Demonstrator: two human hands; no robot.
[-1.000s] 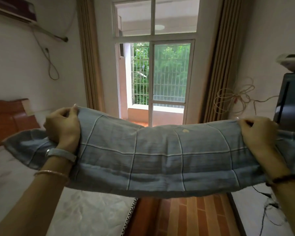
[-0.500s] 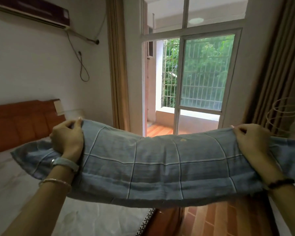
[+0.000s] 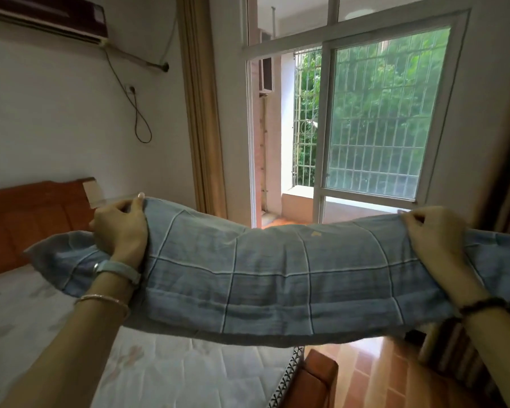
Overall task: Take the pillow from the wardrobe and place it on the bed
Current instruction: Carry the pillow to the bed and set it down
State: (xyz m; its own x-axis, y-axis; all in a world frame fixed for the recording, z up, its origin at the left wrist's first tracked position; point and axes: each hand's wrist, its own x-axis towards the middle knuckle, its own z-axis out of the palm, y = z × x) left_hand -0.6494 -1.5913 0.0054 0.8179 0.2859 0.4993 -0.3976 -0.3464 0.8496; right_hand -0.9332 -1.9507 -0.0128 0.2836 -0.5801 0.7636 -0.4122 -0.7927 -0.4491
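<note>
A long blue checked pillow hangs in the air in front of me, stretched across the view. My left hand grips its far edge near the left end. My right hand grips the far edge near the right end. The pillow's left end is over the bed, which has a pale quilted mattress. Its right end reaches out over the floor beyond the bed's corner. The wardrobe is not in view.
A brown wooden headboard stands at the left against the wall. The bed's wooden frame corner is at the bottom centre, with orange floor beside it. A glass balcony door and curtains are ahead.
My view has swung left toward the bed and headboard. The pillow stays stretched between both hands, now further over the mattress.
</note>
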